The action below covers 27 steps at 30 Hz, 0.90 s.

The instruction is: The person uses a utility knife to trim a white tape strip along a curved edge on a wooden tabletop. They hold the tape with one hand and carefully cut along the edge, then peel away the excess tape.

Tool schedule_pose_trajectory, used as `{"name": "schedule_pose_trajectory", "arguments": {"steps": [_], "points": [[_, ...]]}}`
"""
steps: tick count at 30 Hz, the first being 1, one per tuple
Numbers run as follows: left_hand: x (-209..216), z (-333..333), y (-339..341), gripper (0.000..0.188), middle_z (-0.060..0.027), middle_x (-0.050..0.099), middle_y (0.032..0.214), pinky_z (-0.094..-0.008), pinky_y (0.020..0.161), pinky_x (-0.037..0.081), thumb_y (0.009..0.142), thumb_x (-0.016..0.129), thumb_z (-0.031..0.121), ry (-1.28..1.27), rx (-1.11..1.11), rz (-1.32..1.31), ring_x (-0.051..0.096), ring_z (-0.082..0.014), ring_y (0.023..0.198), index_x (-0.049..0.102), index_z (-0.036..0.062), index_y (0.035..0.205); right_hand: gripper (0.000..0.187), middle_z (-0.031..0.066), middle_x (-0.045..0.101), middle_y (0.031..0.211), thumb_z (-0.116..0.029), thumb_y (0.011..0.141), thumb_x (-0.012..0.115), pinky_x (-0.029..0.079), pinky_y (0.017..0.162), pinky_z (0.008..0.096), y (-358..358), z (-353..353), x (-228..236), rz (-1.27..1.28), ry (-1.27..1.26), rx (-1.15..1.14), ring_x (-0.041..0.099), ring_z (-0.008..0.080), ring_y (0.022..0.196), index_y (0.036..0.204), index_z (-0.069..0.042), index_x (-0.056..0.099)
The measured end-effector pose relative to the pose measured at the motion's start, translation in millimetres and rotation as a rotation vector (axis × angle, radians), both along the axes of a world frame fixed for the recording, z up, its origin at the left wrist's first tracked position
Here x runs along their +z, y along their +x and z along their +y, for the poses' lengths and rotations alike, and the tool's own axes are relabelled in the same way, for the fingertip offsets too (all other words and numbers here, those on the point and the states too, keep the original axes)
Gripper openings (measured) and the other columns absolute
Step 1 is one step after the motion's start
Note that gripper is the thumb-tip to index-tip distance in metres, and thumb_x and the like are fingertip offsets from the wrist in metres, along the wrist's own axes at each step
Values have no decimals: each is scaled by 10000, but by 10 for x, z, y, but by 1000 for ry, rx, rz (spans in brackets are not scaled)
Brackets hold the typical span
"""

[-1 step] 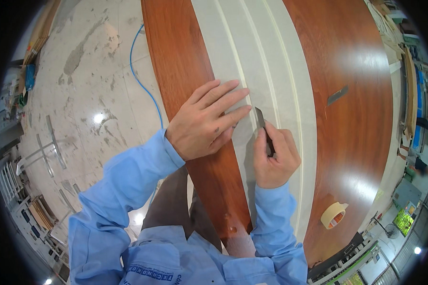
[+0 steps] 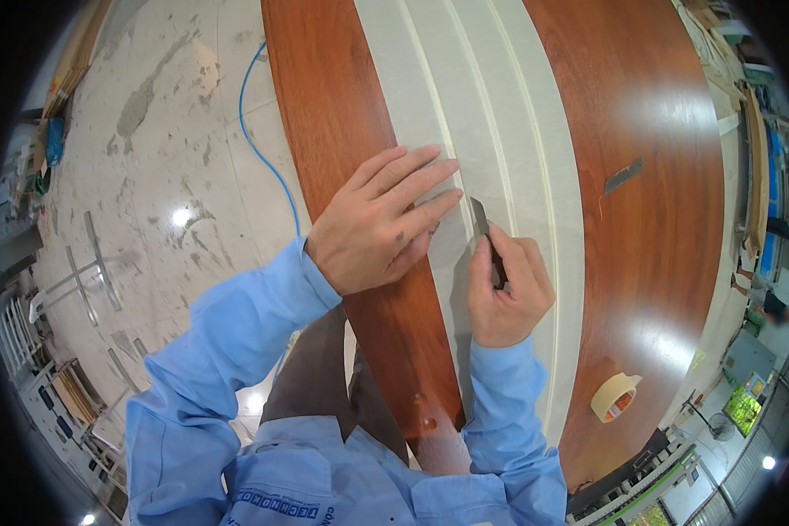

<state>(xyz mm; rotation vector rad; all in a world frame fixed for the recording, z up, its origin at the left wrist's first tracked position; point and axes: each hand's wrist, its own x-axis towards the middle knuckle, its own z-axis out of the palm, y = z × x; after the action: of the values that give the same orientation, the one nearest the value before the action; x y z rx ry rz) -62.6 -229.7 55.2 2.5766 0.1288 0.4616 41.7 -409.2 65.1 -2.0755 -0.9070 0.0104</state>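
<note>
A long reddish-brown wood-grain panel (image 2: 653,245) lies before me, with a pale grey band (image 2: 456,88) along its length. Thin cream-coloured strips run lengthwise on that band. Spread out flat, my left hand (image 2: 377,228) spans from the brown left edge onto the band, its fingertips at the leftmost strip. In my right hand (image 2: 515,294) is a utility knife (image 2: 481,217), gripped between thumb and fingers. Its dark blade points away from me, with the tip beside that same strip, just right of my left fingertips. Whether the tip touches the surface cannot be made out.
A flat grey metal blade (image 2: 622,176) lies on the panel's right part. Nearer me on that side stands a roll of cream tape (image 2: 602,401). A blue hose (image 2: 245,114) crosses the tiled floor on the left, where a metal frame (image 2: 94,263) also lies.
</note>
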Motion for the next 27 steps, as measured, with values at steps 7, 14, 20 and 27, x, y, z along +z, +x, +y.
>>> {"name": "schedule_pose_trajectory", "arguments": {"steps": [7,14,20,27], "points": [[-21,18,-1,521,-94,590,1530,-502,1197,433,840,742,46,-15,2,-18,512,-309,1460,694,78,1358,286,102,663,848,93,858,763,487,546,315,-12,28,12,-2,-20,17,627,186,640,1128,1,767],[-29,19,1,509,-89,594,1525,-498,1194,434,843,739,45,-25,2,-23,511,-304,1460,696,77,1349,263,105,662,840,95,863,759,485,562,305,-19,27,16,3,-32,16,629,178,653,1115,18,763],[-32,22,3,499,-85,600,1519,-497,1185,440,847,734,41,-27,4,-36,521,-303,1451,699,77,1343,283,103,661,856,100,862,763,493,556,311,-22,14,12,-14,-40,32,629,182,646,1131,13,761],[-45,28,4,462,-113,615,1465,-466,1185,433,820,769,55,-5,-1,-70,526,-305,1425,716,34,1279,286,107,662,853,97,867,760,493,553,312,-47,-9,47,-10,-63,37,631,182,643,1141,14,762]]}}
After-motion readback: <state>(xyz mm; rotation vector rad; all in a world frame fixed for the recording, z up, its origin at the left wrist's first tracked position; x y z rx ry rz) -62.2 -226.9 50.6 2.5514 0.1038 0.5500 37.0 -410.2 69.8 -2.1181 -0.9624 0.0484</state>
